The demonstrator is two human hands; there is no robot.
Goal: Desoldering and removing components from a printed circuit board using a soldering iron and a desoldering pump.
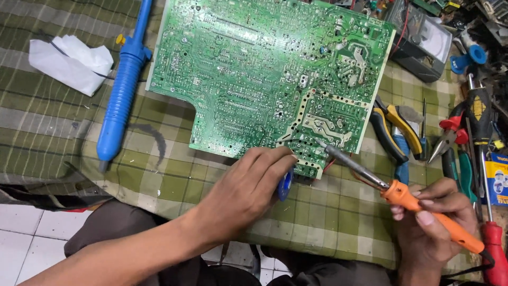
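Note:
A large green circuit board (pixel 254 69) lies solder side up on a green plaid cloth (pixel 174 185). My right hand (pixel 431 222) grips the orange handle of a soldering iron (pixel 407 198), whose metal tip touches the board near its lower right corner. My left hand (pixel 248 188) rests at the board's near edge, fingers closed around a small blue spool (pixel 286 185) that is mostly hidden; its fingertips reach toward the iron's tip.
A blue desoldering pump (pixel 123 90) lies left of the board beside crumpled white tissue (pixel 71 61). Pliers (pixel 394 132), cutters and screwdrivers (pixel 479 122) crowd the right side. A grey meter (pixel 423 42) stands at the top right. White floor tiles (pixel 32 238) show below the cloth's edge.

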